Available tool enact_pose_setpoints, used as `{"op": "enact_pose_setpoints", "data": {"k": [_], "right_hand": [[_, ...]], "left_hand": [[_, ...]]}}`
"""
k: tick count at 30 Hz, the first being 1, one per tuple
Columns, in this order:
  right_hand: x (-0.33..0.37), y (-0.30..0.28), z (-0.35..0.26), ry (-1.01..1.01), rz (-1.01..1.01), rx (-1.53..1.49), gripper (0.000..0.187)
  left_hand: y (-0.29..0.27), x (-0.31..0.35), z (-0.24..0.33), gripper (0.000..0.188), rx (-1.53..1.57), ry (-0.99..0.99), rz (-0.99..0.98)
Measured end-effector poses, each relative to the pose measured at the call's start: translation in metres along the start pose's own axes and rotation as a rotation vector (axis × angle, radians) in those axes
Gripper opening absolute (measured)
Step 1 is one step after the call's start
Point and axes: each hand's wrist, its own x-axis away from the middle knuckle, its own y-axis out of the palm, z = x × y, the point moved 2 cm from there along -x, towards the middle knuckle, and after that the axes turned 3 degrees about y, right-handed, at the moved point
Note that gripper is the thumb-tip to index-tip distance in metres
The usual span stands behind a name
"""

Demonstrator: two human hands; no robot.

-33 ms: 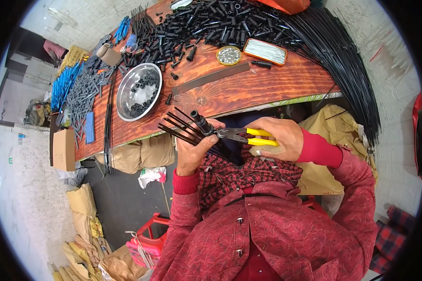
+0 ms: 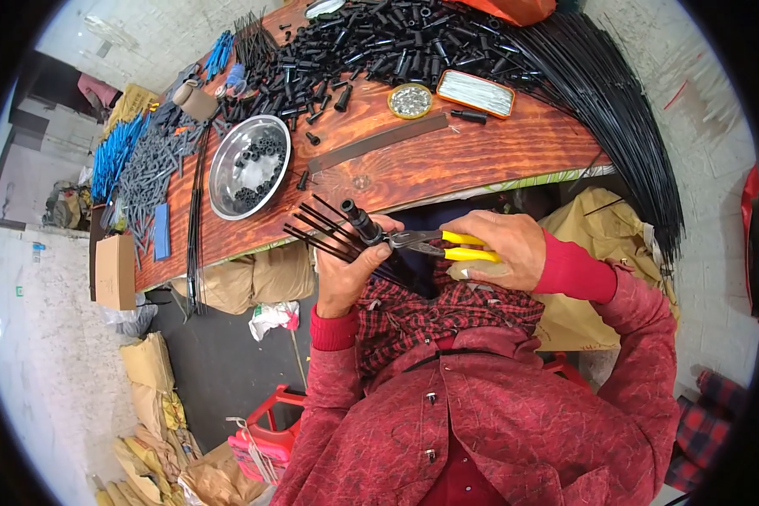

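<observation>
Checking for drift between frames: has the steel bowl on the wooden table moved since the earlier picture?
No. The steel bowl sits at the same spot on the wooden table, still beside the dark flat strip.

- Metal bowl (image 2: 249, 165) on the wooden table (image 2: 481, 156), left of the flat strip (image 2: 378, 143).
- Small round tin (image 2: 410, 100) just left of the rectangular tin (image 2: 476, 92) — loose black tubes (image 2: 354, 51) behind both.
- Cardboard box (image 2: 115, 271) at the table's left end.

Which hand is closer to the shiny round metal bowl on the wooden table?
The left hand. It holds thin black rods just below the shiny round metal bowl, near the table edge. The right hand, gripping yellow-handled pliers, sits farther off to the right.
</observation>
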Motion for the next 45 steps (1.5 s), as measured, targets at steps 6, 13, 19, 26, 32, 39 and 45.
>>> {"op": "enact_pose_setpoints", "data": {"k": [6, 13, 19, 26, 32, 39, 45], "right_hand": [[-0.006, -0.012, -0.009, 0.553, -0.497, -0.456, 0.047], [0.026, 0.048, 0.045, 0.762, -0.770, -1.447, 0.078], [0.006, 0.015, 0.040, 0.322, -0.273, -0.642, 0.057], [0.008, -0.012, -0.005, 0.128, 0.039, 0.179, 0.047], [0.016, -0.014, -0.001, -0.038, 0.114, 0.380, 0.043], [0.020, -0.020, 0.005, -0.013, 0.022, 0.421, 0.045], [0.014, -0.024, 0.003, 0.014, -0.052, 0.413, 0.045]], "left_hand": [[-0.006, 0.002, -0.005, 0.039, 0.017, -0.011, 0.012], [-0.002, 0.000, -0.009, 0.045, 0.103, -0.094, -0.050], [-0.006, -0.002, -0.008, 0.034, 0.095, -0.033, -0.029], [0.001, -0.007, 0.000, 0.043, 0.049, -0.126, 0.012], [0.007, -0.011, 0.005, 0.045, -0.078, -0.076, -0.096], [0.011, -0.015, 0.012, 0.039, -0.064, -0.054, -0.268], [0.004, -0.009, 0.008, 0.035, -0.120, -0.097, -0.203]]}}
